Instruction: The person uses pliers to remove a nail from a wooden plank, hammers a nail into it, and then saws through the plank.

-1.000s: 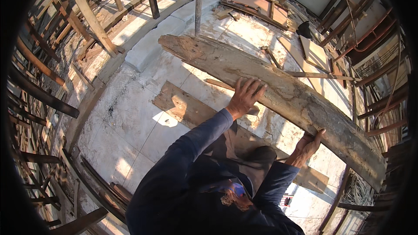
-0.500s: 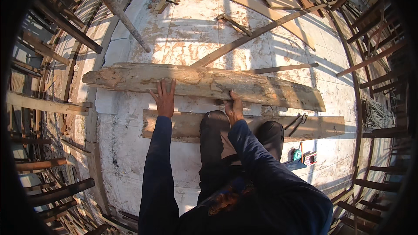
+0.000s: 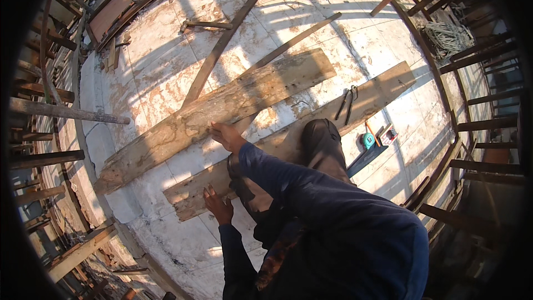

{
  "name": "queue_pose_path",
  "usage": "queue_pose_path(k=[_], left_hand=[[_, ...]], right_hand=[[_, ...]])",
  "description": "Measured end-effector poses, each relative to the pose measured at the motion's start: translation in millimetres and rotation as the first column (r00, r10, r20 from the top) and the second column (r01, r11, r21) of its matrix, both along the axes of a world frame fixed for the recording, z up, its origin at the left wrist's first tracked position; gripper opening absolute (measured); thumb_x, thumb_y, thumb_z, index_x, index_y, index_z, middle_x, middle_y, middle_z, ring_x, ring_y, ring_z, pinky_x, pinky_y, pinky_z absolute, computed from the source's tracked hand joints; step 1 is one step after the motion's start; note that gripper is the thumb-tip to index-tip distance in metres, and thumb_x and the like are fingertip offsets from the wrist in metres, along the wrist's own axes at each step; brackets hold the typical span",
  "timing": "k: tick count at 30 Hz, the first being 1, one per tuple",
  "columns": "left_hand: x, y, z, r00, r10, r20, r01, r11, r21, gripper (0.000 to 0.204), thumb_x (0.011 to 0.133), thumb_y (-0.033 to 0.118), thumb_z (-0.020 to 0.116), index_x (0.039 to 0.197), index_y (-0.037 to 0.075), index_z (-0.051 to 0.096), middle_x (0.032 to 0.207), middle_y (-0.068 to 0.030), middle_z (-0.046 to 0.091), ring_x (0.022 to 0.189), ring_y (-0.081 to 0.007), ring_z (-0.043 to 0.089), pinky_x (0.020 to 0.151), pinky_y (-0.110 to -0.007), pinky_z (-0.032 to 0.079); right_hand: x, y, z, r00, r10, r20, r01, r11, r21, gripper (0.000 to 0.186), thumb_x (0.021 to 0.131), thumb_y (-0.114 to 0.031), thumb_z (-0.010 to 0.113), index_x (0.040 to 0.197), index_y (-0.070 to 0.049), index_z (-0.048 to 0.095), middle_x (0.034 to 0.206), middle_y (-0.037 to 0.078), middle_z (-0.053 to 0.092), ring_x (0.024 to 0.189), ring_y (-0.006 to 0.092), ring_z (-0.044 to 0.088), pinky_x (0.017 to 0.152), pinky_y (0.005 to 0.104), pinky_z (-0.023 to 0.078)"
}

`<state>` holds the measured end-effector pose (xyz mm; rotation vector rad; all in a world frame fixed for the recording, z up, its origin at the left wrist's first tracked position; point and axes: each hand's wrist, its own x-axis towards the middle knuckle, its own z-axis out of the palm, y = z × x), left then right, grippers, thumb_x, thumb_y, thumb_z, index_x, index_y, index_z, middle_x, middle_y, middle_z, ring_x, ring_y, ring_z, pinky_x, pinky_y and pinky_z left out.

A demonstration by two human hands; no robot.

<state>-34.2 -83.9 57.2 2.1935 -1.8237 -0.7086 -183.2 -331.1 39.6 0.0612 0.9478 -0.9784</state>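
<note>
A long weathered plank (image 3: 244, 100) with flaking, pitted wood lies aslant across the tiled floor. Its near edge meets the fingertips of my right hand (image 3: 226, 135), whose fingers are loosely bent, not wrapped round it. A second plank (image 3: 383, 86) lies roughly parallel, nearer me and partly under my legs. On this one's left end rests my left hand (image 3: 219, 206), open, with fingers apart. Pincers with dark handles (image 3: 347, 104) lie on the near plank's right part. Beyond its edge are a teal tape measure (image 3: 368, 140) and a small red and white box (image 3: 388, 133).
A hammer (image 3: 208, 24) lies beyond the planks, near a long thin beam (image 3: 222, 44) and another strip (image 3: 294, 41). A pole (image 3: 72, 110) juts in from the left. A wire coil (image 3: 448, 39) lies at far right. Timber frames (image 3: 483, 125) line both sides.
My view has turned, so both planks now slant up to the right. My left hand has left the far plank for the near one. The right hand stays at the far plank's near edge.
</note>
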Motion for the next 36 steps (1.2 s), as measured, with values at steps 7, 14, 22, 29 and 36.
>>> queue_pose_path(k=[7, 14, 22, 29, 36], left_hand=[[-11.4, -44.4, -19.0, 0.995, -0.052, -0.087, 0.039, 0.989, -0.143, 0.074, 0.079, 0.008, 0.067, 0.144, 0.003, 0.031, 0.146, -0.0246, 0.032, 0.135, -0.0415, 0.031, 0.112, -0.046, 0.029], [-15.8, -23.4, -41.0, 0.994, 0.032, -0.1, -0.025, 0.997, 0.072, 0.065, 0.08, 0.007, 0.066, 0.138, -0.001, 0.038, 0.137, -0.0231, 0.046, 0.129, -0.0385, 0.041, 0.109, -0.041, 0.033], [20.1, 45.6, -158.5, 0.857, 0.382, -0.347, -0.343, 0.924, 0.169, 0.054, 0.084, 0.01, 0.057, 0.135, 0.001, 0.042, 0.131, -0.0164, 0.053, 0.118, -0.0324, 0.054, 0.099, -0.042, 0.043], [-9.8, 38.7, -139.3, 0.102, 0.801, -0.589, -0.284, 0.591, 0.755, 0.045, 0.093, 0.037, 0.053, 0.126, 0.007, 0.056, 0.12, -0.008, 0.063, 0.097, -0.0274, 0.065, 0.082, -0.039, 0.053], [-28.4, 21.2, -158.7, 0.008, 0.8, -0.6, -0.119, 0.597, 0.793, 0.048, 0.094, 0.041, 0.05, 0.124, 0.005, 0.058, 0.117, -0.0101, 0.064, 0.098, -0.0288, 0.064, 0.086, -0.041, 0.051]], right_hand=[[-166.0, 94.4, 34.8, 0.762, 0.125, -0.636, -0.323, 0.923, -0.206, 0.021, 0.078, -0.013, 0.076, 0.087, 0.002, 0.065, 0.081, 0.008, 0.068, 0.076, 0.0155, 0.065, 0.067, 0.0271, 0.052], [-350.2, 231.5, 74.7, 0.556, -0.148, -0.818, 0.03, 0.987, -0.159, 0.031, 0.083, -0.025, 0.075, 0.089, 0.005, 0.067, 0.085, 0.011, 0.068, 0.075, 0.0161, 0.064, 0.065, 0.028, 0.05], [-381.1, 342.2, 42.9, 0.534, -0.252, -0.807, 0.36, 0.931, -0.052, 0.041, 0.095, -0.024, 0.058, 0.127, 0.0, 0.052, 0.115, 0.014, 0.062, 0.082, 0.0196, 0.064, 0.07, 0.0337, 0.052], [-389.5, 361.0, 14.5, 0.204, 0.131, -0.97, -0.026, 0.991, 0.129, 0.043, 0.092, -0.041, 0.055, 0.088, 0.0, 0.068, 0.078, 0.015, 0.067, 0.078, 0.0248, 0.065, 0.073, 0.0374, 0.048], [-409.6, 392.4, 7.8, 0.163, 0.284, -0.945, -0.226, 0.943, 0.244, 0.052, 0.089, -0.049, 0.057, 0.104, -0.001, 0.068, 0.097, 0.019, 0.069, 0.092, 0.0317, 0.065, 0.08, 0.0394, 0.048]])
